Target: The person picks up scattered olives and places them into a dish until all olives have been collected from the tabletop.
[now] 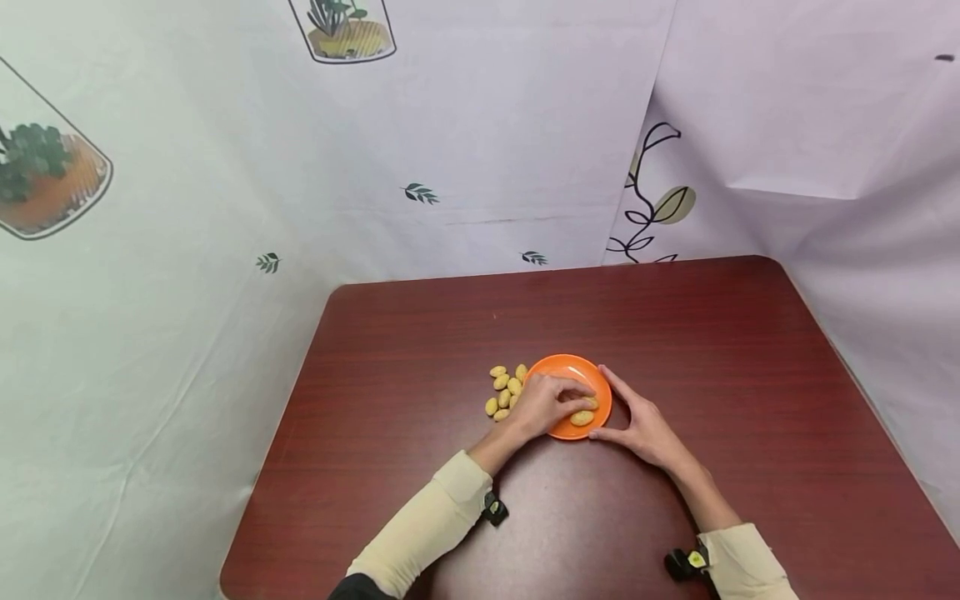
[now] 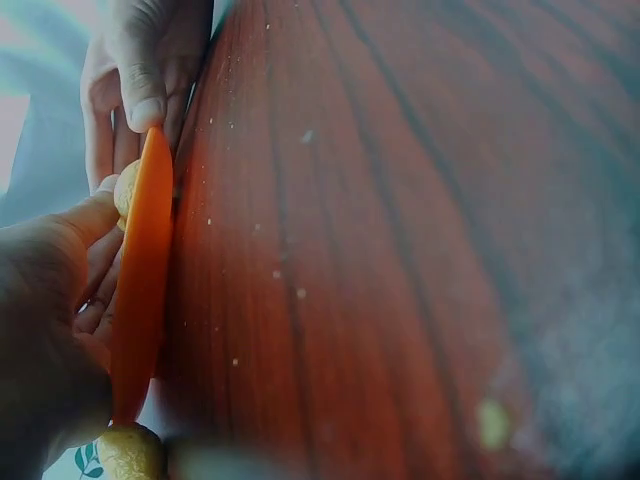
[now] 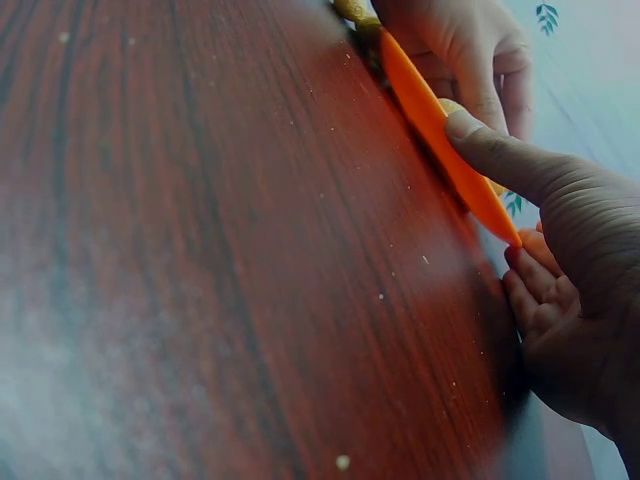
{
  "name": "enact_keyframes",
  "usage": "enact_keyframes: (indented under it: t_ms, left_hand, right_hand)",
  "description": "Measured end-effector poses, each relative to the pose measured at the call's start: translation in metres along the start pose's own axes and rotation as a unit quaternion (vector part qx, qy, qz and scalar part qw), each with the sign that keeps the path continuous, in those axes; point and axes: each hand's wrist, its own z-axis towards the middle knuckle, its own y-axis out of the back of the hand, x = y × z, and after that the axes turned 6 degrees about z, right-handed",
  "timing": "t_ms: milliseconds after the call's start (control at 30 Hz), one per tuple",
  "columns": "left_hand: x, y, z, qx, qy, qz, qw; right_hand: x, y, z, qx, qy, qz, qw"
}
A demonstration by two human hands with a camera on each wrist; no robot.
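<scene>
An orange plate (image 1: pixel 558 364) lies on the table, holding a yellow oval piece (image 1: pixel 582 418) with a wrinkled surface, possibly a nut. My left hand (image 1: pixel 542 406) reaches over the plate from the left. Its thumb and fingers pinch another yellow oval piece (image 2: pixel 124 195) just above the plate, partly hidden by the fingers. From the right, my right hand (image 1: pixel 647 429) holds the plate's rim, thumb on the near side and fingers spread along the far side. Several more yellow oval pieces (image 1: pixel 505 397) lie left of the plate, some close to its rim.
The dark red wooden table (image 1: pixel 420 350) has rounded corners and stands against a pale printed cloth backdrop (image 1: pixel 480 125). Another cloth hangs along the left side. Small pale crumbs are scattered on the tabletop in both wrist views.
</scene>
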Motion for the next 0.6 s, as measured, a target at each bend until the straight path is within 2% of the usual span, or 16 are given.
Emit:
enact_keyframes:
  t_ms: [333, 600]
  left_hand:
    - [-0.0008, -0.0007, 0.0, 0.012, 0.013, -0.004, 0.9998]
    - [-0.0005, -0.0011, -0.0009, 0.011, 0.012, 0.006, 0.9998]
  right_hand:
    - [0.0004, -0.0002, 0.0002, -0.003, 0.001, 0.0, 1.0]
    - [0.0002, -0.0008, -0.0002, -0.005, 0.004, -0.009, 0.9999]
